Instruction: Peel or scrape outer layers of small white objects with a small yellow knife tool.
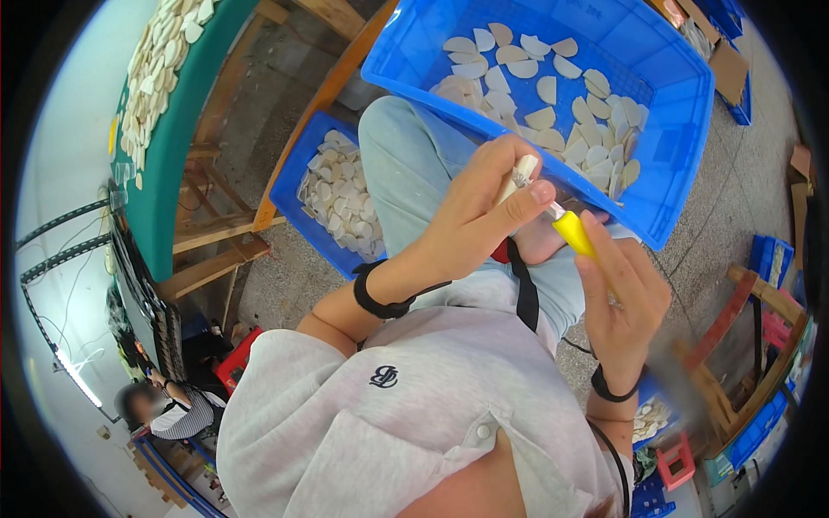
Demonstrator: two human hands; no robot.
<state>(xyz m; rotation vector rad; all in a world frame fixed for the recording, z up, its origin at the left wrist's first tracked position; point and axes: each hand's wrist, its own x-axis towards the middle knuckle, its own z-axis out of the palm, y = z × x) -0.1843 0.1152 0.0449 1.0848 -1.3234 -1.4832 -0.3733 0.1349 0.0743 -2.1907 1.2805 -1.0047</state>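
Note:
My left hand [484, 200] is closed, pinching a small off-white piece [523, 168] between thumb and fingers. Coming from the right, my right hand [629, 289] grips a yellow-handled knife [573, 233]. Its short metal blade points at the piece and sits close by my left thumb; whether it touches the piece I cannot tell. Both hands are above my lap, at the near edge of a large blue crate [669, 129]. Many flat half-round off-white pieces [547, 90] lie scattered inside that crate, heaped toward its near side.
A smaller blue bin [298, 186] full of similar pieces [338, 203] stands left of my leg. Farther left, more pieces [164, 78] are piled on a green-topped table [168, 198]. A wooden frame [721, 380] stands at right. Another person [186, 410] is at lower left.

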